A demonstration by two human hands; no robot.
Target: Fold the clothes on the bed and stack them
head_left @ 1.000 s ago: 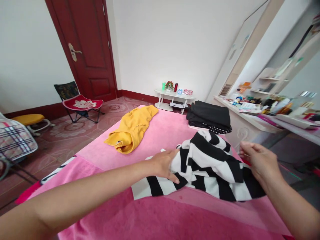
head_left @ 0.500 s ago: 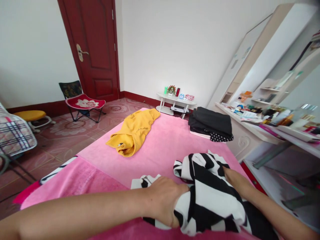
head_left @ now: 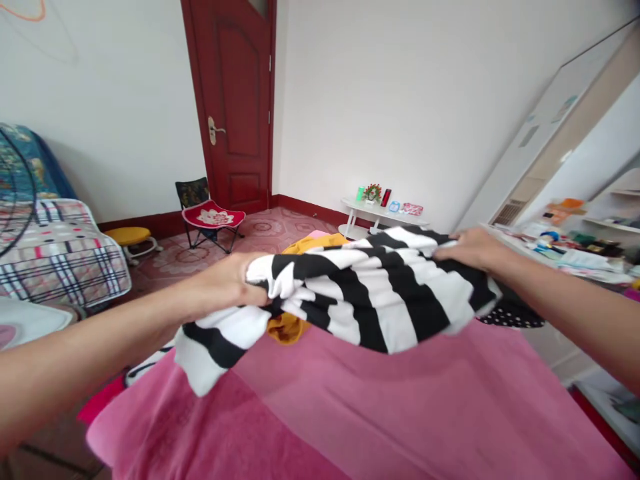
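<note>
- Head view: we see the striped garment (head_left: 390,293) held up above the pink bed cover (head_left: 400,400), partly hiding the yellow garment (head_left: 287,328).
- Our left hand (head_left: 237,283) has its grip closed on a bunched part; our right hand (head_left: 473,248) grips the cloth near its opposite end.
- Lifting looks done, we judge; the creased cloth is not yet smoothed or laid down.
- Its long axis runs left to right between our hands, a loose flap hanging lower left; we cannot tell which end is the neck.
</note>
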